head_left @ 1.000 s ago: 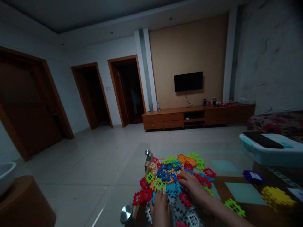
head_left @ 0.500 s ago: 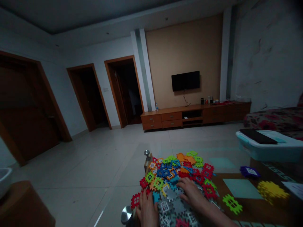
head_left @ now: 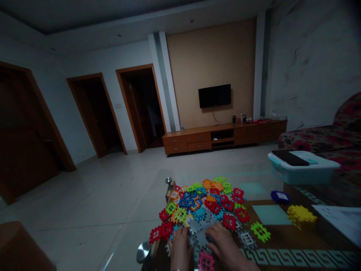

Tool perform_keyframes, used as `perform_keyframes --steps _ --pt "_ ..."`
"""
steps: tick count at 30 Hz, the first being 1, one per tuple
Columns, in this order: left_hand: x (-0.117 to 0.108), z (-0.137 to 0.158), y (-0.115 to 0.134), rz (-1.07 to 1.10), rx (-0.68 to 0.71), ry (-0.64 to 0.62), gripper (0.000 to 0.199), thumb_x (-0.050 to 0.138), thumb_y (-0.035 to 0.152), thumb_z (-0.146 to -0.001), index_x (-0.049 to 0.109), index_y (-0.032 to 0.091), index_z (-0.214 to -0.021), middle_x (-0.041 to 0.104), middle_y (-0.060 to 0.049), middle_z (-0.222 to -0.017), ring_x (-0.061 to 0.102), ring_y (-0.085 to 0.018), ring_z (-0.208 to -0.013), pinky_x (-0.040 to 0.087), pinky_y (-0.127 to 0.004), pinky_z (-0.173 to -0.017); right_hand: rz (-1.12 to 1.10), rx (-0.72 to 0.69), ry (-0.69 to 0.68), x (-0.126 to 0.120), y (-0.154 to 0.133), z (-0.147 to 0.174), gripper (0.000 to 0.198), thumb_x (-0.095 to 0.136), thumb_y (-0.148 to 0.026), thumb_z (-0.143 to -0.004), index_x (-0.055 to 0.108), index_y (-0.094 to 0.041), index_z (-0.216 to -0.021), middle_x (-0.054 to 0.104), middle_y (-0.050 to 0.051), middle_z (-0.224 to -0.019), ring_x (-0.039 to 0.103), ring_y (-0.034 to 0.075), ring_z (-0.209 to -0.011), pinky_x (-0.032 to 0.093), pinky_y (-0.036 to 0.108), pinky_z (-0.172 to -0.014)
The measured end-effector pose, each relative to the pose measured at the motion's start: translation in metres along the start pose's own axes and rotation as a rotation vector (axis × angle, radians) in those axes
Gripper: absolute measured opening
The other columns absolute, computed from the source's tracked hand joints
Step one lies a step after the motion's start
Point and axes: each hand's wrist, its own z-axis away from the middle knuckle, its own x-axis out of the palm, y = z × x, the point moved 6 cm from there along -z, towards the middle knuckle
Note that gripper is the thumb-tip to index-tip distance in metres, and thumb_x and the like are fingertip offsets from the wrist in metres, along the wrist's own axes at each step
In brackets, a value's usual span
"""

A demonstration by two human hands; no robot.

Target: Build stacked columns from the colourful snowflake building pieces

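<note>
A heap of colourful interlocking plastic tiles [head_left: 203, 205] lies on the near left part of a glass-topped table [head_left: 282, 233]. Grey tiles [head_left: 199, 233] sit at the heap's near edge. My left hand [head_left: 179, 250] rests flat on the tiles at the table's left edge. My right hand [head_left: 222, 248] lies palm down on the grey tiles just beside it. Neither hand visibly grips a piece. A pink tile [head_left: 205, 261] sits between my wrists.
A green tile [head_left: 260, 231], a yellow tile cluster [head_left: 300, 214] and a purple tile [head_left: 280, 196] lie apart on the table. A pale blue lidded bin [head_left: 303, 167] stands at the far right. Paper [head_left: 342, 222] lies at the right edge. Beyond is tiled floor, a TV cabinet [head_left: 222, 136] and doorways.
Both hands have drawn back toward me across the heap, dragging grey tiles to the near edge. The camera has turned right, shifting the room leftward.
</note>
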Motion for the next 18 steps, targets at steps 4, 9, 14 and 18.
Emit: perform_keyframes --steps 4,9,14,18 --pt "-0.005 0.001 -0.002 0.030 -0.015 0.016 0.067 0.054 0.006 -0.070 0.053 0.022 -0.134 0.057 -0.005 -0.140 0.043 -0.020 -0.134 0.031 -0.029 -0.109 0.091 0.095 0.004 0.012 -0.021 -0.019 0.036 0.065 -0.017 -0.078 0.068 -0.021 -0.113 0.067 0.012 -0.121 0.056 0.034 -0.116 0.041 0.044 -0.100" --pt "-0.002 0.000 -0.001 0.065 0.031 0.062 0.067 0.054 0.006 -0.071 0.050 0.016 -0.136 0.056 -0.006 -0.138 0.045 -0.019 -0.130 0.031 -0.023 -0.109 0.171 0.138 0.016 0.011 -0.019 -0.033 0.040 0.071 -0.016 -0.075 0.067 -0.021 -0.115 0.066 0.012 -0.120 0.057 0.035 -0.116 0.044 0.045 -0.098" --pt "-0.007 0.005 0.003 0.100 0.060 0.101 0.063 0.048 0.008 -0.077 0.045 0.008 -0.139 0.054 -0.011 -0.139 0.045 -0.021 -0.129 0.029 -0.027 -0.113 0.200 0.120 0.068 -0.003 -0.009 -0.034 0.040 0.062 -0.009 -0.076 0.068 -0.023 -0.114 0.064 0.011 -0.125 0.054 0.033 -0.119 0.043 0.042 -0.100" --pt "-0.009 0.023 0.018 0.232 0.203 0.084 0.063 0.049 0.017 -0.079 0.042 0.008 -0.141 0.051 -0.014 -0.140 0.043 -0.024 -0.131 0.030 -0.032 -0.115 0.141 0.094 0.169 -0.022 0.004 -0.033 0.039 0.054 -0.007 -0.079 0.068 -0.018 -0.114 0.064 0.013 -0.121 0.056 0.030 -0.116 0.043 0.037 -0.099"
